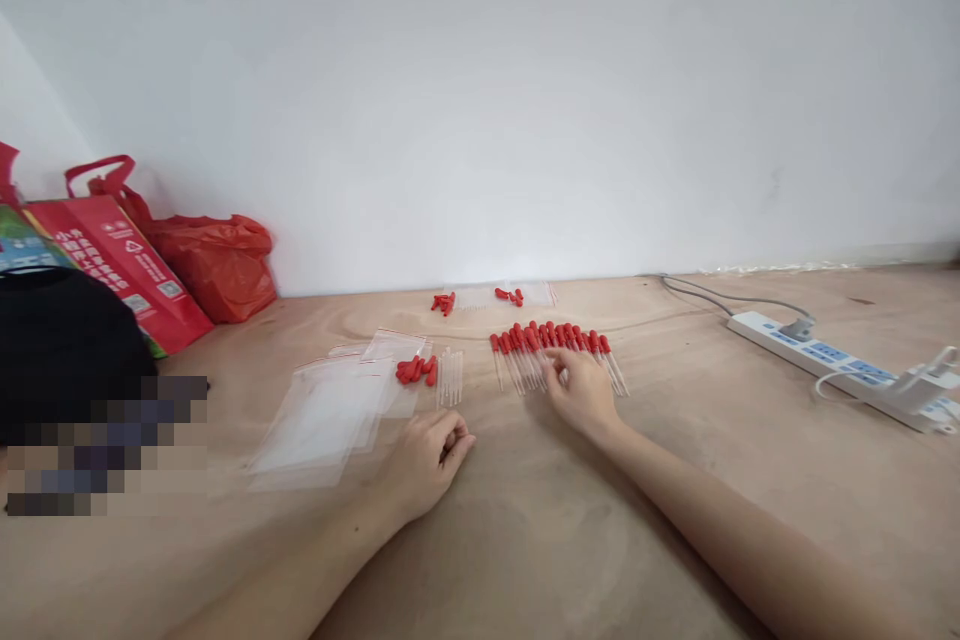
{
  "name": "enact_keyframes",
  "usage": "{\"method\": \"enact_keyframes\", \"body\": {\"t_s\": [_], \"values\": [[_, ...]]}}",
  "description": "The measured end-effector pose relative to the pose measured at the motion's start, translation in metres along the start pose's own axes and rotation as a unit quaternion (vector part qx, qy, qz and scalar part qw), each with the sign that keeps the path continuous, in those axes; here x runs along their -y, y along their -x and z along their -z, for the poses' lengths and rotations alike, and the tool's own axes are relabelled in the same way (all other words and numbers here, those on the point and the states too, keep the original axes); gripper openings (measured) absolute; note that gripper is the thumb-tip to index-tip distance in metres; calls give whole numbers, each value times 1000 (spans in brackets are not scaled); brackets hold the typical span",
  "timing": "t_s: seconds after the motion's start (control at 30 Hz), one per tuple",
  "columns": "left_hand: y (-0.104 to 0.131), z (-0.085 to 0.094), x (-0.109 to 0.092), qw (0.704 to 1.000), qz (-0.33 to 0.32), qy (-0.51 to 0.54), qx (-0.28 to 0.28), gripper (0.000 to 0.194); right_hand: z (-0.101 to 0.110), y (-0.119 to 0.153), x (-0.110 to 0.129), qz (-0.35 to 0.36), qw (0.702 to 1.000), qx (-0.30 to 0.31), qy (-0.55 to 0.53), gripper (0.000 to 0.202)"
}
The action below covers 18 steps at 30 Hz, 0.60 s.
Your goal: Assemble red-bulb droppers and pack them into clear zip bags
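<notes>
My right hand [583, 388] is over a row of droppers [559, 335] with red rubber bulbs and clear glass tubes, lying side by side. Its thumb and forefinger are pinched at the tube of a dropper [535, 345], partly blurred there. My left hand [431, 455] rests on the table with its fingers curled in, and nothing shows in it. Just beyond it lie several bare glass tubes [451, 375] in a small bunch. Left of those is a pile of loose red rubber bulbs [412, 370], beside clear zip bags [326, 420].
Near the wall, more red bulbs [444, 303] lie by a clear zip bag [536, 293]. A white power strip [832, 360] with plugs and a grey cable [705, 292] is at right. Red bags [217, 265] and a black item [67, 350] stand at left on the wooden table [525, 540].
</notes>
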<state>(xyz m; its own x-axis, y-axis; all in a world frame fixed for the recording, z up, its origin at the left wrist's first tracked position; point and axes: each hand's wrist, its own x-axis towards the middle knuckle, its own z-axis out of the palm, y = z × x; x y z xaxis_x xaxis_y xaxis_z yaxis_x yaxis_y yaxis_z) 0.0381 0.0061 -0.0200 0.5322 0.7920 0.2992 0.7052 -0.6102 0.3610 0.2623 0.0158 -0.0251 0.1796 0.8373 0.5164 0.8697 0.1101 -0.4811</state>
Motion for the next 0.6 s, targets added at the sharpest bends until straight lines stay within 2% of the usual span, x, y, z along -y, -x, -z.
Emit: {"method": "enact_keyframes", "body": {"t_s": [0.17,0.33,0.47,0.53,0.6], "values": [[-1,2,-1,1000,1,5,7,15,-23,-34,-1,-80,994,-2,70,17],[2,-2,1,1000,-22,1,-9,14,-33,-41,4,-109,989,25,96,17],[0,-2,5,999,-20,-8,-25,17,-31,-36,13,-72,994,7,83,21],[-6,3,12,997,-4,-45,-65,18,-32,-32,25,-36,997,20,73,22],[-16,10,22,986,23,-121,-111,17,-36,-27,41,-13,997,59,57,22]]}}
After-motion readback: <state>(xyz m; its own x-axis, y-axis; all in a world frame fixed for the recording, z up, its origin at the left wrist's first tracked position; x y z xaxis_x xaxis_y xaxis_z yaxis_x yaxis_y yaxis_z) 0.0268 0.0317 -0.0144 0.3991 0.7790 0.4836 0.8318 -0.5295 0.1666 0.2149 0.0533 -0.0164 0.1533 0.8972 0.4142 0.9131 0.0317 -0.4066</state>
